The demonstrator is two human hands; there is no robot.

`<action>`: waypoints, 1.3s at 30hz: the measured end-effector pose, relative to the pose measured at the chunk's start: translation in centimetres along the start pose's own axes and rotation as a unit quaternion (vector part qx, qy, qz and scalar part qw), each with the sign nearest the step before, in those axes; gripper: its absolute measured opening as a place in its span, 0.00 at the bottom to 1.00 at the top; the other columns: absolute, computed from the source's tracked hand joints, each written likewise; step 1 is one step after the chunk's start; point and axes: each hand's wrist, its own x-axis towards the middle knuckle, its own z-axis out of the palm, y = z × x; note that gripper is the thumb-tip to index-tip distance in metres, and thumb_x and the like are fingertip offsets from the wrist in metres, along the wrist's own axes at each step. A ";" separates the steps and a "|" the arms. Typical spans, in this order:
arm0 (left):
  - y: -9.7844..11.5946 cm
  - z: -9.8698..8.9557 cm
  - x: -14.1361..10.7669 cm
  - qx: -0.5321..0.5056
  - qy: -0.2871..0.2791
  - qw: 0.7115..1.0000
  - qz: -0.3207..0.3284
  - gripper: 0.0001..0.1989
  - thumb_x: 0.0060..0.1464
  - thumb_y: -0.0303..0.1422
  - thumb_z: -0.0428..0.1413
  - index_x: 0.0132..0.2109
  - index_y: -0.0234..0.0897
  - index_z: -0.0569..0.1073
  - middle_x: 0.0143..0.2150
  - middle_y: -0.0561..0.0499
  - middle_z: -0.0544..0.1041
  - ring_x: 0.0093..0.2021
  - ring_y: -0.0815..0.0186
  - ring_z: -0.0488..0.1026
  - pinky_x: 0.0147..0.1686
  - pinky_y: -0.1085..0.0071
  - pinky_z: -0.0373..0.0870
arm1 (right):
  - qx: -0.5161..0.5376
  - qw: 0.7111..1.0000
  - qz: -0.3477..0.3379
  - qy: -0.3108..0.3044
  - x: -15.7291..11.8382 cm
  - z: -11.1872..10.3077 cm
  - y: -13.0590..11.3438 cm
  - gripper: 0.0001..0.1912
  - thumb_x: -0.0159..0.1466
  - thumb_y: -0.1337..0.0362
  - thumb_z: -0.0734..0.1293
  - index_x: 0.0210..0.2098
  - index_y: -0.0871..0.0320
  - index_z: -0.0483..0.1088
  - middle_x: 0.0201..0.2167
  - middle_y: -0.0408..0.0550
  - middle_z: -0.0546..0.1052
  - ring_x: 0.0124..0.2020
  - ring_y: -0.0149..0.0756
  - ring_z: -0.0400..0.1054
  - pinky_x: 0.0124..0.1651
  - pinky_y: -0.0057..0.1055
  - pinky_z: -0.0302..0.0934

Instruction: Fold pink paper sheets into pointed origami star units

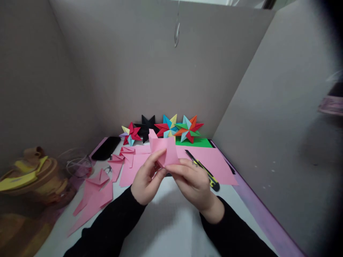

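Between my two hands is a piece of pink paper (169, 148), partly folded, with a narrow flap standing up at its upper left. My left hand (150, 175) pinches its lower left side between thumb and fingers. Along the lower right edge, my right hand (193, 180) grips it with fingertips pressed together. The paper is held above the white table top, in front of flat pink sheets (211, 157). Just beyond my right hand, a yellow and black utility knife (202, 167) lies on the pink sheet. Folded pink paper pieces (93, 194) lie to the left of my left hand.
Several multicoloured paper stars (189, 128) and a black star (148, 126) lean against the back grey panel (166, 78). A green sheet (197, 142) lies before them. A black phone (106, 148) is at the left, near a basket (34, 175) with yellow pieces. Grey panels enclose both sides.
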 end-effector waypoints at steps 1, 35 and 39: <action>0.1 -0.1 0.0 0.017 -0.002 1.000 0.002 0.24 0.60 0.27 0.51 0.62 0.48 0.60 0.58 0.46 0.67 0.56 0.60 0.67 0.53 0.63 0.67 | -0.003 1.000 0.002 -0.003 0.1 0.0 0.0 0.15 0.61 0.77 0.63 0.42 0.55 0.72 0.30 0.47 0.75 0.30 0.33 0.70 0.33 0.29 0.67; 0.9 -0.4 0.2 0.123 -0.088 0.988 0.038 0.36 0.54 0.19 0.51 0.66 0.46 0.52 0.63 0.44 0.60 0.62 0.55 0.60 0.60 0.55 0.60 | -0.003 0.997 0.066 -0.049 0.2 0.7 0.3 0.08 0.63 0.73 0.62 0.36 0.55 0.70 0.29 0.45 0.70 0.31 0.33 0.66 0.33 0.30 0.65; 0.9 -0.4 0.5 0.124 -0.057 0.990 0.027 0.31 0.54 0.24 0.55 0.63 0.46 0.57 0.56 0.44 0.66 0.54 0.56 0.67 0.53 0.58 0.67 | 0.007 0.993 0.095 -0.068 -0.1 0.4 0.3 0.12 0.64 0.73 0.60 0.44 0.53 0.67 0.35 0.45 0.76 0.31 0.32 0.71 0.34 0.29 0.67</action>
